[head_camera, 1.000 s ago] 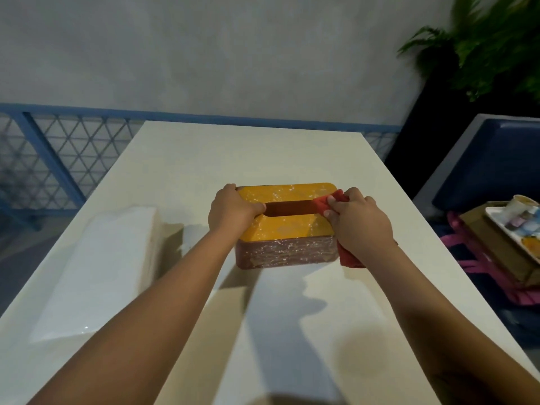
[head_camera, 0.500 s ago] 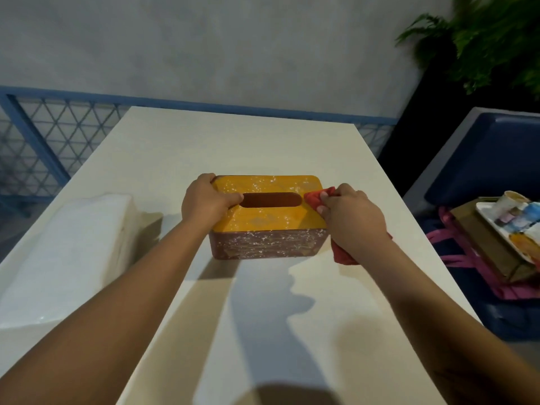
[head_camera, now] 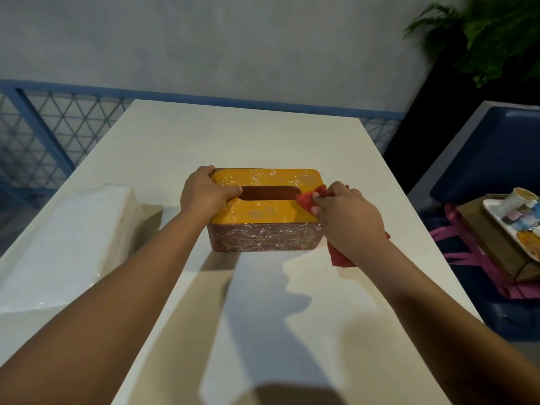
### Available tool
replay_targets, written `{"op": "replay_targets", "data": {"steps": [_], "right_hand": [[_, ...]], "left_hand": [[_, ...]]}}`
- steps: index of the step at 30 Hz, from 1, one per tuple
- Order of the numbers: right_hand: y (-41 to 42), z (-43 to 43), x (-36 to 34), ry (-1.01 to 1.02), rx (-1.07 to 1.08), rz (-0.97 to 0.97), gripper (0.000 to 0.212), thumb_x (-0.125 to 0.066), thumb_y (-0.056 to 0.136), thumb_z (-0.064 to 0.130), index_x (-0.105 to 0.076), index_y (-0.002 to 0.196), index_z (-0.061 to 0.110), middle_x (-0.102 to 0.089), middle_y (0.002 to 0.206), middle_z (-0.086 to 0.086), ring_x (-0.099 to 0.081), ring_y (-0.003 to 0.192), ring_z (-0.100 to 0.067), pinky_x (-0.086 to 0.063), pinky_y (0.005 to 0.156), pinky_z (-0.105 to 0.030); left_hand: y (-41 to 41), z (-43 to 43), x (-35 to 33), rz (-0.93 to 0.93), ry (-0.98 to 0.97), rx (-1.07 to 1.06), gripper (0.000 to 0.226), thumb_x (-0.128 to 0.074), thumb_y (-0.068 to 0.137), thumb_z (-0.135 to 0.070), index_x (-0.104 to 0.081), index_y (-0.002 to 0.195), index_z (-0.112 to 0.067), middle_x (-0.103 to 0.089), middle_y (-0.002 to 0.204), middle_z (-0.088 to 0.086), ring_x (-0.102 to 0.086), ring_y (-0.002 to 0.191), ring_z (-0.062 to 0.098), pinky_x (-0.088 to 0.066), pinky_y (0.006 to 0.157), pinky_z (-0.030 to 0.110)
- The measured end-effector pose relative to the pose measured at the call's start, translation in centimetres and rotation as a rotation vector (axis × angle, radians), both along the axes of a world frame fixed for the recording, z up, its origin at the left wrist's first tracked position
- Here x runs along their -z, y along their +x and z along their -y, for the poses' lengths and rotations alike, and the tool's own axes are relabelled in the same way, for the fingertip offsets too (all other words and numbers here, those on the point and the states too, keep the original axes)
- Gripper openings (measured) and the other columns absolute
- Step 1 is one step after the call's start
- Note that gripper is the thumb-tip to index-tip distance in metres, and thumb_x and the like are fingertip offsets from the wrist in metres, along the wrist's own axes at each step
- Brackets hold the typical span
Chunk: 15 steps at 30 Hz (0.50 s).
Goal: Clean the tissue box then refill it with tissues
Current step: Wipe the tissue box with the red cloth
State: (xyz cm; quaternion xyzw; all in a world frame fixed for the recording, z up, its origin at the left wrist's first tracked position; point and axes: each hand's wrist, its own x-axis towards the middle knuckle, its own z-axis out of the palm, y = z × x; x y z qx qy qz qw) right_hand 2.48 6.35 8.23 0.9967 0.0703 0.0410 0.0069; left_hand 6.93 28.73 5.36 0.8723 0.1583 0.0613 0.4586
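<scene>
Hands round tissue box and cloth

Tissue box: orange speckled lid, brown sides, upright mid-table; white tissue pack left.

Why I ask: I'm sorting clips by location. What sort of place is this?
Probably a balcony or patio seating corner: a white table stands beside a blue lattice railing, with a leafy plant nearby.

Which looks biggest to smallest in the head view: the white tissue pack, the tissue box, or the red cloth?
1. white tissue pack, though it lies nearer the camera
2. tissue box
3. red cloth, mostly hidden under the right hand, so its full size is unsure
</scene>
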Motion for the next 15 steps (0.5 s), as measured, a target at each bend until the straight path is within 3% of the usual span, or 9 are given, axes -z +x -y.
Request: {"op": "replay_targets", "data": {"steps": [6,10,15], "right_hand": [[0.2,-3.7,1.1,0.007,-0.053,0.069,0.032,-0.035,0.099,0.026,-0.055,0.122,0.018,-0.045,0.127,-0.003,-0.042,0.117,-0.027,-0.043,0.079,-0.032],[-0.5,-2.2,2.6,-0.106,-0.215,-0.009,0.056,-0.011,0.087,0.032,-0.05,0.126,0.02,-0.047,0.131,0.0,-0.039,0.119,-0.029,-0.045,0.083,-0.037],[-0.9,-0.4,0.6,-0.006,-0.076,0.036,0.037,-0.032,0.1,0.035,-0.048,0.133,0.028,-0.047,0.124,0.0,-0.045,0.112,-0.023,-0.045,0.083,-0.031]], "left_hand": [[0.0,0.2,0.1,0.003,0.002,-0.006,0.076,-0.077,0.073,-0.029,-0.041,0.137,-0.011,-0.051,0.135,0.009,-0.051,0.119,0.028,-0.042,0.093,0.038],[0.1,0.2,0.1,-0.001,-0.011,-0.011,0.076,-0.077,0.072,-0.029,-0.041,0.137,-0.011,-0.051,0.134,0.009,-0.051,0.118,0.028,-0.042,0.092,0.037],[0.0,0.1,0.0,0.004,0.001,-0.004,0.076,-0.077,0.072,-0.03,-0.041,0.137,-0.01,-0.051,0.134,0.008,-0.051,0.118,0.028,-0.042,0.093,0.037]]}}
